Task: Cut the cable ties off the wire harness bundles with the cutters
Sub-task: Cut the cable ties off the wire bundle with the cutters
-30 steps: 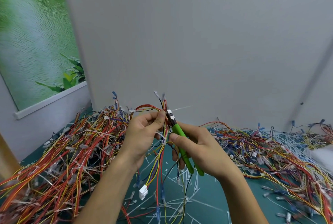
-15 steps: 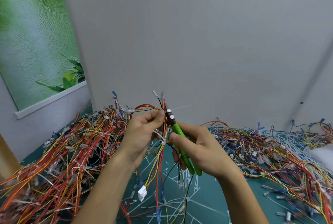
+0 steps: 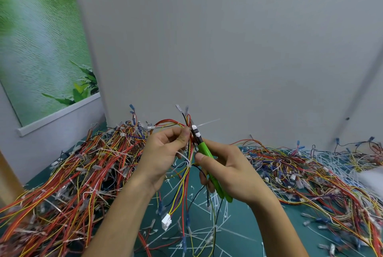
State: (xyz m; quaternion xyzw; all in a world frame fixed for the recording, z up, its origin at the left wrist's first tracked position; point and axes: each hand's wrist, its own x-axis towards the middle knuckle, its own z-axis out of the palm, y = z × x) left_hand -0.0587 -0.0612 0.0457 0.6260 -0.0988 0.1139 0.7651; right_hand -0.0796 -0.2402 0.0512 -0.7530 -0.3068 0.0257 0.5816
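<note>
Cable tie [image 3: 207, 122] near the top of the wire harness bundle [image 3: 180, 184], held up over the green mat [image 3: 265, 225], still shows its tail, so the cut looks unfinished. Left hand [image 3: 163, 153] pinches the wires; right hand [image 3: 230, 172] grips the green-handled cutters [image 3: 204, 151], nose at that tie. Against the earlier frames, almost nothing has shifted.

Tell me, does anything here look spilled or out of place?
Snipped white cable ties lie strewn across the green mat in front of the person. They are probably offcuts of the job, not damage.
</note>
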